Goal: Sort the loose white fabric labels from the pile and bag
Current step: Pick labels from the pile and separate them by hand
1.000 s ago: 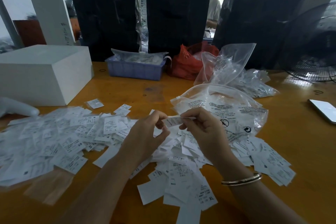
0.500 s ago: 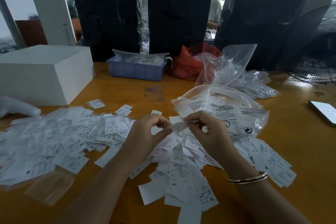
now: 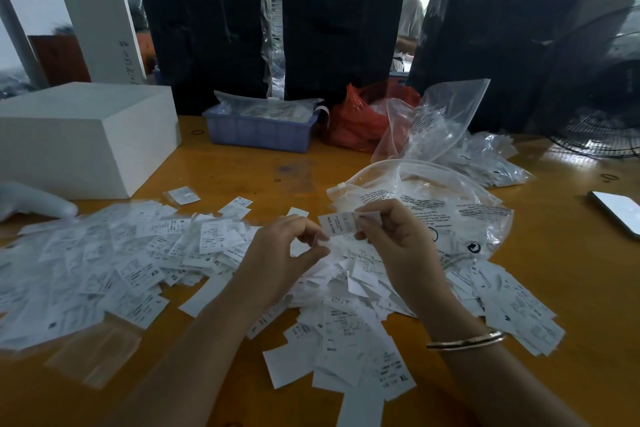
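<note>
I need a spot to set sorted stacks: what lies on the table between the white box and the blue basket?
In the head view, the stretch between the white box and the blue basket is bare orange table; the labels lie nearer.

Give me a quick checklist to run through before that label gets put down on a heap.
1. Label firmly held: ok, the right hand pinches it.
2. Left hand free to help: cannot tell, its fingertips are pinched together, perhaps on a thin piece.
3. Size print readable: not ok, the text is too small.
4. Sorted heaps apart: cannot tell, the pile runs together across the table.
5. Clear bag within reach: ok, it lies just behind the hands.
</note>
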